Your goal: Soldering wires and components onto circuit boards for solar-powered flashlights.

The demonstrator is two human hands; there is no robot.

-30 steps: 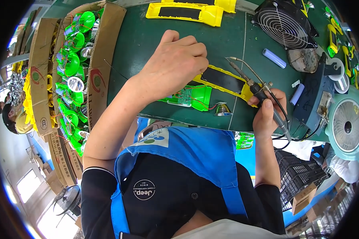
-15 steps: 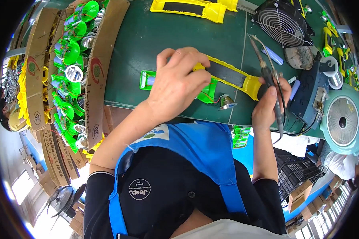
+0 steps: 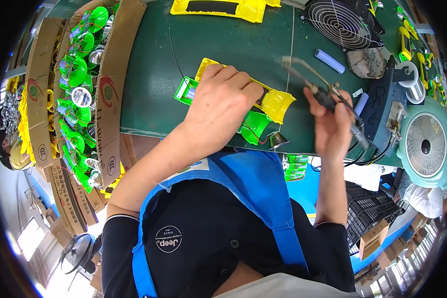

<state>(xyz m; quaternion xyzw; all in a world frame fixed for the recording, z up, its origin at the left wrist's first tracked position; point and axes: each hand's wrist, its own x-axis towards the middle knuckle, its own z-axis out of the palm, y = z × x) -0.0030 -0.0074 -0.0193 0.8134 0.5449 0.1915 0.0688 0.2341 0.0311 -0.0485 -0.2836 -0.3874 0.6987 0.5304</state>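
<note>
Bright, even daylight; sharp centre, strong fisheye bending and dark rim.

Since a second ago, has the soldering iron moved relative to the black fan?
Yes. The soldering iron in the right hand has tipped up; its tip now points toward the black fan, farther from the yellow housing.
</note>
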